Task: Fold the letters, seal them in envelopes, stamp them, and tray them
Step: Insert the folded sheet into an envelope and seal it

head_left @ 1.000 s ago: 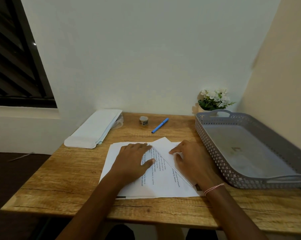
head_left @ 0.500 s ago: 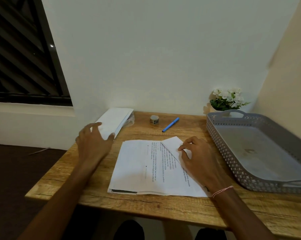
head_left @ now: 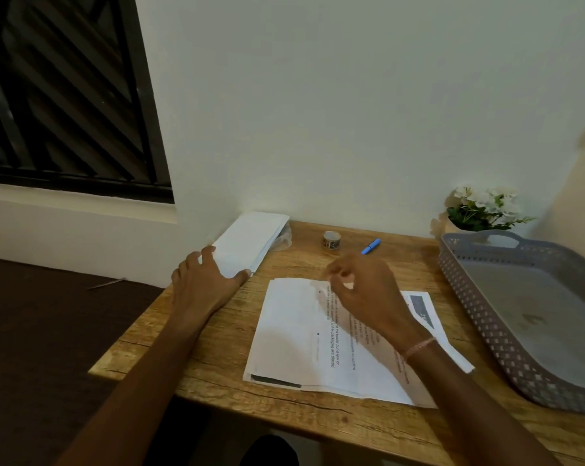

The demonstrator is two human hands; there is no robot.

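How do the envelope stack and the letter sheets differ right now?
The envelope stack is narrow, blank and at the desk's far left; the letter sheets are wider, printed and central. The left hand holds the envelope stack; the right hand is above the letter sheets. Both are white paper.

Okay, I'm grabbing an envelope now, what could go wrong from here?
1. The envelopes lie at the table's left edge, and the left hand grips the end of the whole stack, so several might drag off together.
2. The letters lie skewed, and the blurred right hand may not be pinning them; sheets could slide apart.
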